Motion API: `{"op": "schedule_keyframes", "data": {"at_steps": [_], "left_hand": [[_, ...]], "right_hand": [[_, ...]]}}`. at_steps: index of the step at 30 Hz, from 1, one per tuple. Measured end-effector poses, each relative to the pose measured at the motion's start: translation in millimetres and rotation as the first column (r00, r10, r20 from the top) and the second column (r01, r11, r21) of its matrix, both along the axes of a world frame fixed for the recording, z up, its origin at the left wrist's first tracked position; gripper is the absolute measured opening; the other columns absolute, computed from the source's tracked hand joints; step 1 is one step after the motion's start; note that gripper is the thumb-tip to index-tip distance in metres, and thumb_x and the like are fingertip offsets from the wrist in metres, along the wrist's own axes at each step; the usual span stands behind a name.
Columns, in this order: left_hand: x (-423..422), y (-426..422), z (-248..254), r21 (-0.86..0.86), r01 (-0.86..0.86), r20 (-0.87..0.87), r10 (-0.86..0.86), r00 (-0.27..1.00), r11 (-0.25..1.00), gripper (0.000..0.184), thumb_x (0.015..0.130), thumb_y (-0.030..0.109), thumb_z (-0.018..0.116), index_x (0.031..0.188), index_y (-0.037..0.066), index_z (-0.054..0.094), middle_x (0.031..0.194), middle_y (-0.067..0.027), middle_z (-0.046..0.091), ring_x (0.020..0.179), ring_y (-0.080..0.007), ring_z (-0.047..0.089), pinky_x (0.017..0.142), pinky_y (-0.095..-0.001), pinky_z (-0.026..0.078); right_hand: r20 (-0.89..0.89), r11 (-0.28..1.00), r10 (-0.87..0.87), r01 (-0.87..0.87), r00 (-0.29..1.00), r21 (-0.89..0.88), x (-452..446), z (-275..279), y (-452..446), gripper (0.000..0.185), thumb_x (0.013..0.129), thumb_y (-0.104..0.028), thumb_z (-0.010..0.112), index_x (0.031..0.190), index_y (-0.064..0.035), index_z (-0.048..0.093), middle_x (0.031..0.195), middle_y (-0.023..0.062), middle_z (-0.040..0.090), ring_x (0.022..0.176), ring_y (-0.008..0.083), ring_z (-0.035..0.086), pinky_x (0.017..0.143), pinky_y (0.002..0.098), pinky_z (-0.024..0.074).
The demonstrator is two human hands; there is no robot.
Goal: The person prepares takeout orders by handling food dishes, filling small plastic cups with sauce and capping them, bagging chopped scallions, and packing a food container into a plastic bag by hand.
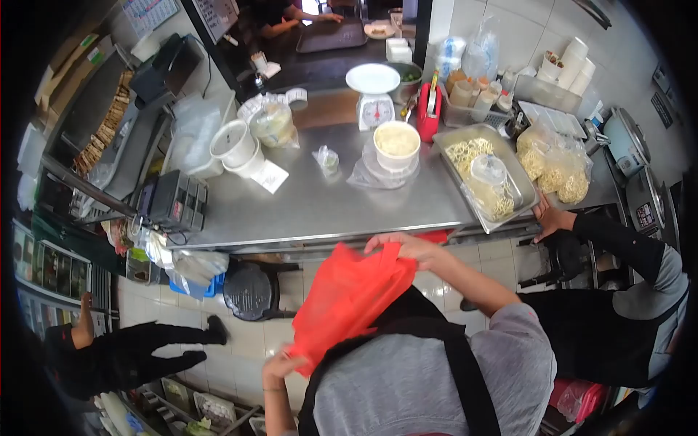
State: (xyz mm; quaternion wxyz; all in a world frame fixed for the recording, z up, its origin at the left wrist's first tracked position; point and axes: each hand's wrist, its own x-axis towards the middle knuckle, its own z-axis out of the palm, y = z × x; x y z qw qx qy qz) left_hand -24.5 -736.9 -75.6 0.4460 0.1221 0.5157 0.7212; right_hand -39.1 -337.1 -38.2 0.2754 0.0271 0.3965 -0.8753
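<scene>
A red cloth-like carrier bag [349,301], slightly blurred, is stretched between my hands in front of my body. My right hand [407,248] grips its upper edge by the handle, close to the counter's front edge. Down at the lower left, my left hand [282,367] is closed on the bag's other end. Beyond the bag on the steel counter [313,211] stands a white tub [396,145] with pale contents, on a clear plastic bag [363,173]. A small knotted plastic bag [326,159] lies to its left.
A kitchen scale [375,102] stands behind the tub. Rightward are a noodle tray [520,190] and bagged noodles [556,163]; white tubs [236,149] stand left. A co-worker's hand [549,218] touches the counter edge at right. A black stool [251,289] is below.
</scene>
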Motion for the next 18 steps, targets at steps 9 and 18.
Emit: {"op": "schedule_keyframes", "data": {"at_steps": [9,18], "left_hand": [[-33.6,18.6,15.8,0.277,-0.446,0.273,0.376,0.886,0.851,0.033,0.082,0.007,0.052,0.114,0.0,0.046,0.115,-0.0133,0.052,0.109,-0.0255,0.05,0.093,-0.042,0.041],[-107.1,77.2,22.3,0.204,-0.544,-0.684,0.516,0.515,0.814,0.018,0.076,-0.011,0.047,0.08,0.001,0.059,0.113,-0.0134,0.051,0.103,-0.0227,0.051,0.092,-0.0347,0.039]], "right_hand": [[-0.129,0.981,0.084,-0.059,0.988,0.184,30.2,18.0,48.9,0.03,0.085,-0.011,0.057,0.112,0.0017,0.053,0.112,0.0075,0.057,0.103,0.0149,0.054,0.091,0.0297,0.0423],[-0.041,0.93,-0.105,0.113,0.994,0.349,-4.6,45.7,68.1,0.03,0.09,-0.025,0.05,0.109,-0.001,0.052,0.105,0.0057,0.059,0.097,0.0137,0.056,0.085,0.0272,0.0445]]}}
